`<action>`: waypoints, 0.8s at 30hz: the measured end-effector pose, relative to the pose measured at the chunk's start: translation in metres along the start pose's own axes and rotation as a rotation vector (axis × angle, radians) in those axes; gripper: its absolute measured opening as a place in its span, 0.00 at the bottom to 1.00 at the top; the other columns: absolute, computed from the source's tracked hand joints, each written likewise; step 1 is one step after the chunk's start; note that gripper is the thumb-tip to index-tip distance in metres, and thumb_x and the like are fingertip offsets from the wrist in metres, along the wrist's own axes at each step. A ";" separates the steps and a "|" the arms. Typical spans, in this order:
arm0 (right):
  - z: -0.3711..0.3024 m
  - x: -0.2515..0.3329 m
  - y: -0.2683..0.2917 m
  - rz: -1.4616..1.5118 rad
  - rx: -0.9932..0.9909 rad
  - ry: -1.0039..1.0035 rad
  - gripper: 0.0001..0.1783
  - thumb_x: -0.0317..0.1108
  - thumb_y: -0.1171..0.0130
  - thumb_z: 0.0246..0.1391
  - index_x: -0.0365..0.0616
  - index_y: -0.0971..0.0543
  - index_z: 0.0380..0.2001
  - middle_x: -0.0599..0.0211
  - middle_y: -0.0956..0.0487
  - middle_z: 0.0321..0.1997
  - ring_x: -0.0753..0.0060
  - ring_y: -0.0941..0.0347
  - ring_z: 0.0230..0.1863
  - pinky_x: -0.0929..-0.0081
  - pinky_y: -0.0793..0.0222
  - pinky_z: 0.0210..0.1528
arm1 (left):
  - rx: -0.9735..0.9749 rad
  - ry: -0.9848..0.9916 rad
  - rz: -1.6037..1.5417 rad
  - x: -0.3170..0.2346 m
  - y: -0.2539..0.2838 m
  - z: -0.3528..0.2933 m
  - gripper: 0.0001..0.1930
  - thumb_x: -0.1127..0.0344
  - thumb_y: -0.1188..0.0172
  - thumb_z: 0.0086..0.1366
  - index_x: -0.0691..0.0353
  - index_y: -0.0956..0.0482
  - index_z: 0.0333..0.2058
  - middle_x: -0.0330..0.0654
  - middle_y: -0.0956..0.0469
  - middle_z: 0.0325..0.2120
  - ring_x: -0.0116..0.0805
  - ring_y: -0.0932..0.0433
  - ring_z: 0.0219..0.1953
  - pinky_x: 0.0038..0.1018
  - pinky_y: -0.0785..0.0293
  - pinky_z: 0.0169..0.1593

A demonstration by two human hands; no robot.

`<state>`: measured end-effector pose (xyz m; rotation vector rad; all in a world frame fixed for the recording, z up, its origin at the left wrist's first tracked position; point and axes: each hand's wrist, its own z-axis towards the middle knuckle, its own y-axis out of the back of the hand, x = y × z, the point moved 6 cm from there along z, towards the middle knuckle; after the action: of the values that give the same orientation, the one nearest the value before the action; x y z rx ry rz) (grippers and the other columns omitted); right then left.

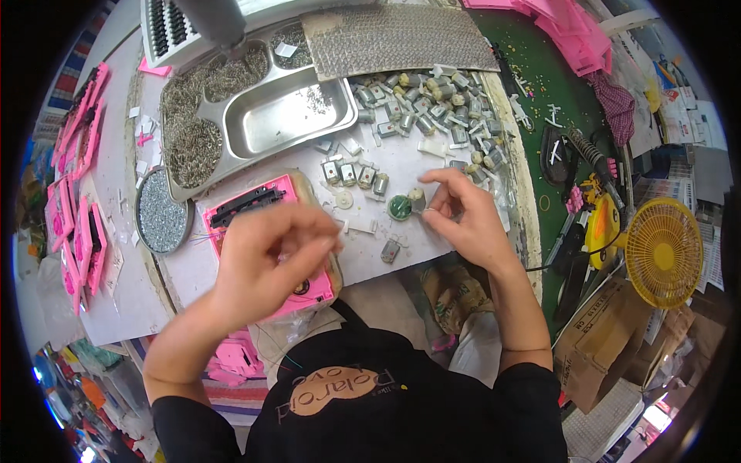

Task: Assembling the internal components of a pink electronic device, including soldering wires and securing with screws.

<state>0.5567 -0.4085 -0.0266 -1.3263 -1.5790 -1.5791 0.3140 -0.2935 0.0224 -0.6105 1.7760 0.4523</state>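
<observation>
My left hand (270,255) is smeared by motion above a pink plastic housing (312,289) with a black strip along its far side. Whether its curled fingers hold anything cannot be made out. On the right, the thumb and bent fingers of my right hand (465,220) close at the end of a small motor (417,199) with a pale cap. Just left of that motor lies a round green piece (400,207). Nearby are a short row of motors (348,174), a pale disc (343,200), a white plastic part (360,225) and a single motor (390,250) by the table edge.
A compartmented metal tray (289,131) holds small metal parts. Left of it stands a round dish (164,212) of grey bits. Many motors (432,104) are heaped below a textured board (401,38). Pink frames (77,224) lie far left; a yellow fan (664,251) stands right.
</observation>
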 end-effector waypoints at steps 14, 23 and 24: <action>0.014 0.045 -0.022 -0.529 0.110 0.137 0.22 0.22 0.38 0.50 0.45 0.18 0.50 0.64 0.22 0.30 0.70 0.24 0.28 0.73 0.27 0.36 | -0.306 -0.267 0.080 0.047 0.004 -0.082 0.10 0.87 0.42 0.63 0.70 0.20 0.41 0.46 0.22 0.40 0.29 0.20 0.38 0.22 0.22 0.42; -0.029 0.063 -0.117 0.732 0.542 -0.255 0.27 0.17 0.34 0.55 0.40 0.25 0.58 0.77 0.25 0.36 0.88 0.28 0.38 0.87 0.30 0.42 | -0.318 -0.182 -0.080 0.069 -0.006 -0.078 0.15 0.80 0.34 0.64 0.65 0.27 0.46 0.41 0.19 0.39 0.27 0.17 0.38 0.24 0.19 0.43; -0.028 0.064 -0.121 0.734 0.545 -0.247 0.27 0.17 0.34 0.56 0.40 0.26 0.58 0.76 0.25 0.36 0.88 0.28 0.38 0.87 0.30 0.42 | -0.319 -0.182 -0.080 0.067 -0.006 -0.078 0.15 0.80 0.34 0.64 0.65 0.27 0.46 0.41 0.19 0.39 0.27 0.17 0.38 0.24 0.18 0.43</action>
<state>0.4179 -0.3974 -0.0157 -1.5533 -1.2849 -0.5167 0.2432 -0.3556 -0.0205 -0.8329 1.5119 0.7206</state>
